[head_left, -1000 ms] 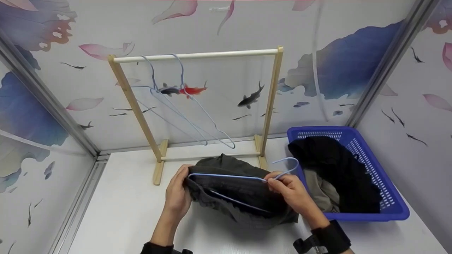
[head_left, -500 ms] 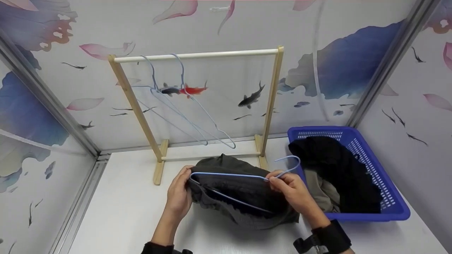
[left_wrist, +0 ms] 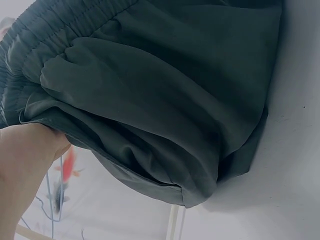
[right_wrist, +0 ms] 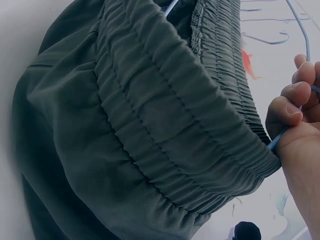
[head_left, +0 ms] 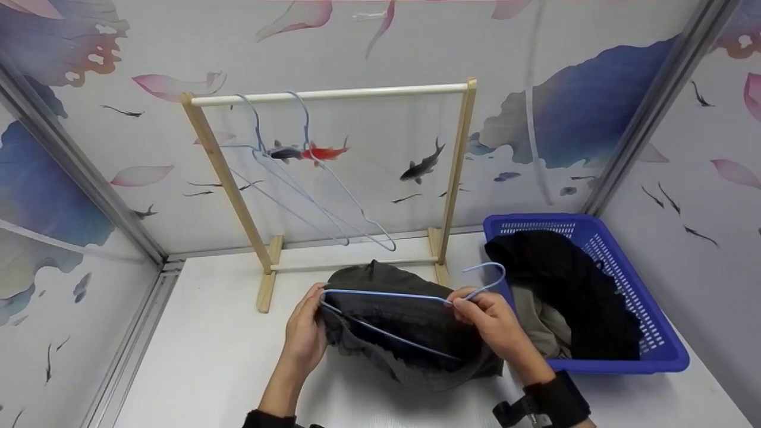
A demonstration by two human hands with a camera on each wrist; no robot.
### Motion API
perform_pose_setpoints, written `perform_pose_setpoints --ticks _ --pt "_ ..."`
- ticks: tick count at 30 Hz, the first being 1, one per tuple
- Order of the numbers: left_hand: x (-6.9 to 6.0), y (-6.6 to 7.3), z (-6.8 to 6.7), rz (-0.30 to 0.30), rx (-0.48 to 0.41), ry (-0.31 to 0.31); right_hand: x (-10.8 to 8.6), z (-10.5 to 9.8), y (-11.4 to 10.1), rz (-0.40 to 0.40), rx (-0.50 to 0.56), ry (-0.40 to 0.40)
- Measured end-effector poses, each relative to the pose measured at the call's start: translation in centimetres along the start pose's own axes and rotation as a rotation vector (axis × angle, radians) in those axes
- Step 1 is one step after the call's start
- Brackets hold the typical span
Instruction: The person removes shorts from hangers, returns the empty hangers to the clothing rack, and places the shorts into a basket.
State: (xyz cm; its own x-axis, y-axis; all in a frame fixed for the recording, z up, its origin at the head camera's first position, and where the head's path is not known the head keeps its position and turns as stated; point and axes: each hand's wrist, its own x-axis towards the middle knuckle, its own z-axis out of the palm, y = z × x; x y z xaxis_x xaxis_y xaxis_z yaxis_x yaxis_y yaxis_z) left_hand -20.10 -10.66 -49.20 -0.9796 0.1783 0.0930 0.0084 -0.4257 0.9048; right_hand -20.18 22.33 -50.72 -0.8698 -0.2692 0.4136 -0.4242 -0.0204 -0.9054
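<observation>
Dark grey-green shorts (head_left: 380,273) with a gathered elastic waistband (right_wrist: 165,115) stand bunched on the white table, waist opening facing up. A blue wire hanger (head_left: 386,293) lies partly inside that opening, its hook sticking out at the right. My left hand (head_left: 306,333) grips the left end of the waistband, at the hanger's left corner. In the left wrist view the fabric hides most of those fingers. My right hand (head_left: 496,321) pinches the hanger just below its hook, beside the waistband's right end.
Behind the shorts stands a wooden rack (head_left: 333,94) with blue wire hangers (head_left: 306,122) on the left of its bar. At the right, a blue basket (head_left: 618,365) holds black clothing (head_left: 559,285) and a grey-beige piece (head_left: 538,318). Patterned walls enclose the table.
My left hand has shifted slightly to the right along with the shorts' left edge. The right hand and the hanger's hook have moved a little to the right.
</observation>
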Motion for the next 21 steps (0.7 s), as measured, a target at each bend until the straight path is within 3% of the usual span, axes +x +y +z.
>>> perform_pose_setpoints --ticks 13,21 --pt "0.03 -0.54 0.16 -0.011 -0.029 -0.006 0.03 0.19 -0.32 0.028 -0.026 0.028" --pt "-0.39 -0.45 0.63 -0.053 0.006 0.054 0.19 0.35 -0.45 0.019 -0.043 0.041"
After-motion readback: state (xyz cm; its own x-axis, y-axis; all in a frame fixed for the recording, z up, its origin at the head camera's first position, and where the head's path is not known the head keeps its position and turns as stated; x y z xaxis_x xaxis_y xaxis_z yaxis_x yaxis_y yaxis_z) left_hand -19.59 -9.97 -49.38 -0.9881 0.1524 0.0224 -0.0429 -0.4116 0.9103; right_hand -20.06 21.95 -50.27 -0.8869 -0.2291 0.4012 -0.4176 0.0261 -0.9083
